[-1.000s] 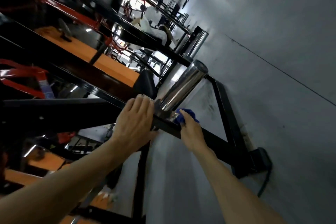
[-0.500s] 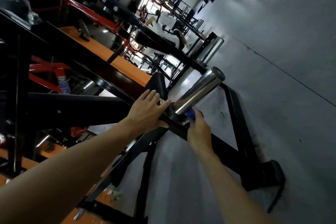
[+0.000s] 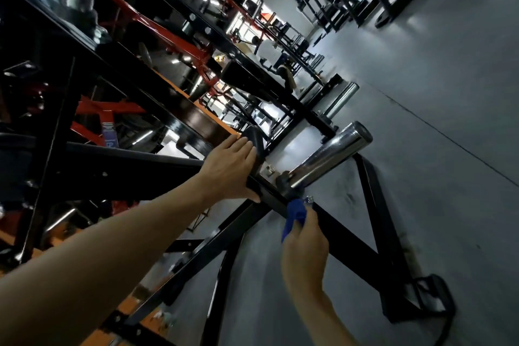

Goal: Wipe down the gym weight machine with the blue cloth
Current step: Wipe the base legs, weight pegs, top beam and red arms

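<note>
The grey gym floor (image 3: 421, 177) fills the frame from twelve o'clock round to five o'clock, a thin seam running across it; rows of other black equipment (image 3: 331, 8) recede toward twelve o'clock, too small and dim to tell apart.

The weight machine (image 3: 174, 166) takes up the whole nine o'clock half; its black frame carries red struts (image 3: 157, 25) toward eleven o'clock and an orange pad edge (image 3: 222, 126) near the centre; one black bar (image 3: 351, 236) slopes from the centre down to a foot at five o'clock, and a second bar rises from that foot toward the chrome peg.

The chrome weight peg (image 3: 334, 153) juts from the frame just right of centre, pointing toward two o'clock, its flat end cap bright; a second chrome peg (image 3: 342, 98) lies beyond it at one o'clock.

The left hand (image 3: 227, 168) lies at the centre with the forearm coming in from eight o'clock; its fingers are straight and laid flat over the black frame, the thumb hooked beneath the bar's edge.

The right hand (image 3: 306, 253) comes up from six o'clock; its fingers are curled round the blue cloth (image 3: 295, 216), pinching it against the sloping bar just below the peg's base, at five o'clock from the left hand.
</note>
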